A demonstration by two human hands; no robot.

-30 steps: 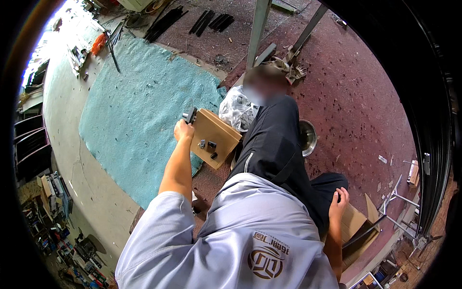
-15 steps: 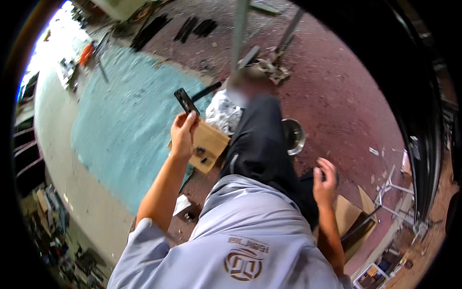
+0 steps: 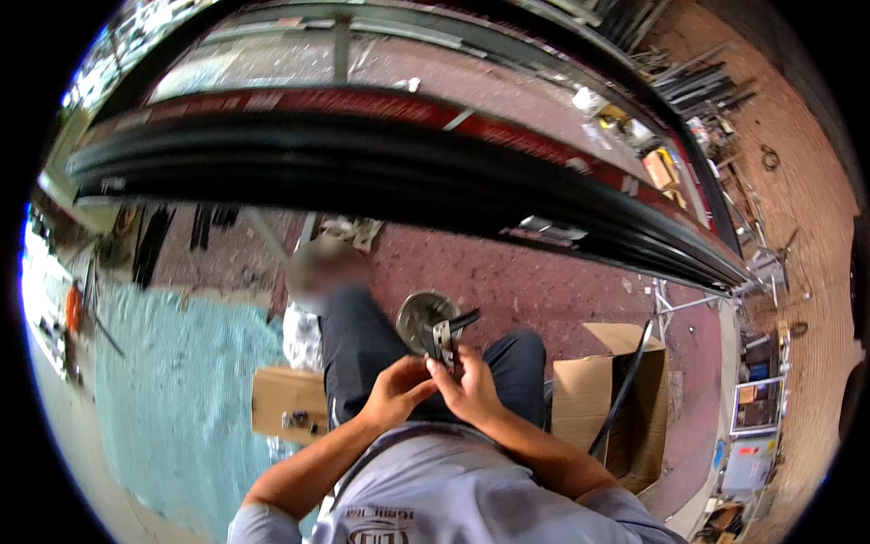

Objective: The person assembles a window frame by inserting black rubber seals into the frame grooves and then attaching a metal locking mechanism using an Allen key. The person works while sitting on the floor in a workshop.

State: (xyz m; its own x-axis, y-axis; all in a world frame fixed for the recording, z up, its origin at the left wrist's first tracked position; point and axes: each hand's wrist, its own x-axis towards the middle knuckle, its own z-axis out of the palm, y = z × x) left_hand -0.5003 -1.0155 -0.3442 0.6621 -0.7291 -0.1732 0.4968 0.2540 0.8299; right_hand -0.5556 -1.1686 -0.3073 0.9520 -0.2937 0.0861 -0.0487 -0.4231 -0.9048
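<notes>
Both my hands meet in front of my lap. My right hand (image 3: 471, 388) grips a black lever handle (image 3: 443, 336) with a narrow base plate, a lighter metal patch showing on the plate. Its lever points off to the right. My left hand (image 3: 396, 393) is pinched against the handle's near end, its fingertips touching my right fingers. Whether a small part sits in that pinch is hidden. Just beyond the handle, a round metal bowl (image 3: 410, 310) stands on the floor between my knees.
A dark frame with stacked black profiles (image 3: 362, 181) spans the far side. An open cardboard box (image 3: 580, 394) with a black strip stands right. At left, a cardboard box (image 3: 272, 385) bears small dark parts beside a white plastic bag (image 3: 302, 337). Teal sheeting (image 3: 181, 363) covers the left floor.
The handle has come from my outstretched left hand to my lap and now sits in my right hand. My right hand has moved inward to meet the left. The view has swung upward and right.
</notes>
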